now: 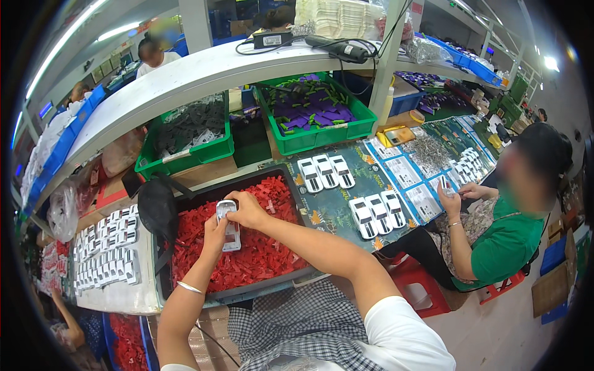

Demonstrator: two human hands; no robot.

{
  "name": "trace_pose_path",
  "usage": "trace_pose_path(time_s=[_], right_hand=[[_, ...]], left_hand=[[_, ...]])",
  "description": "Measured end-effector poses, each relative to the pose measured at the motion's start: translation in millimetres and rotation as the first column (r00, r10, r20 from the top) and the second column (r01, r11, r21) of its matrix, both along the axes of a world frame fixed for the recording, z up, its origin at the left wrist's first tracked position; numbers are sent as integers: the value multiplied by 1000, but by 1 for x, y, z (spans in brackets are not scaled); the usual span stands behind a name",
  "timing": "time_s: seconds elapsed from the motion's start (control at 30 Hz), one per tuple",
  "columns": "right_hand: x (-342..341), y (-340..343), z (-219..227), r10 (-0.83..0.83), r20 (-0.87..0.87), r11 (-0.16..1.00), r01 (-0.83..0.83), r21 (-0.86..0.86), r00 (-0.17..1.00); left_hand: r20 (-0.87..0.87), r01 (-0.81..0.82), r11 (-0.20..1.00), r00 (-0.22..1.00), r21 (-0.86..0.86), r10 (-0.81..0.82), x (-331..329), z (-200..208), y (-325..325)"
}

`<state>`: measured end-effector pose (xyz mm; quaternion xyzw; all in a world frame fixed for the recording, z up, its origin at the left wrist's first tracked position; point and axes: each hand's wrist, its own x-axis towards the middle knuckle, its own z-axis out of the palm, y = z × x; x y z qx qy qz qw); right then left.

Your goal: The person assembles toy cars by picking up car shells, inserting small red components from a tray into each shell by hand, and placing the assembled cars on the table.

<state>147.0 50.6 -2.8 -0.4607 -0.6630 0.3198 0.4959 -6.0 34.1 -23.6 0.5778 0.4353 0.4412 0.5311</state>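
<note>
My left hand (215, 234) and my right hand (249, 210) pinch a small white plastic toy-car shell (226, 208) between them, over a black rectangular bin (247, 289) heaped with red plastic pieces (275, 253). A second white, frame-like piece (232, 241) shows just below the shell; I cannot tell whether I hold it too. To the right of my hands, white sheets printed in small type (405, 173) lie on the worktop (328, 213), whose dark-green patterned cover carries lettering. Beyond my hands, on the white overhead shelf (154, 99), a black box-shaped adapter (272, 41) and a black cylindrical tool (340, 51) bear pale labels. Left of my hands, a limp black bag (156, 207) hangs over the bin's corner, between me and rows of white toy cars (108, 266). More white cars (376, 213) stand on my right, nearer a co-worker in a green shirt (510, 247).
</note>
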Motion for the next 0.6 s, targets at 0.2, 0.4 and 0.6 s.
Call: trace_pose_path(time_s=[0.2,0.4,0.6], right_hand=[[4,1,11,49,-8,998,-49,48,999],[20,9,3,118,-66,991,-122,-51,991],[10,7,2,157,-30,984,-159,-78,987]], left_hand=[[7,-32,998,999,53,31,9,7,2],[-2,-36,987,999,158,37,23,-7,13],[28,-68,994,997,85,65,13,5,0]])
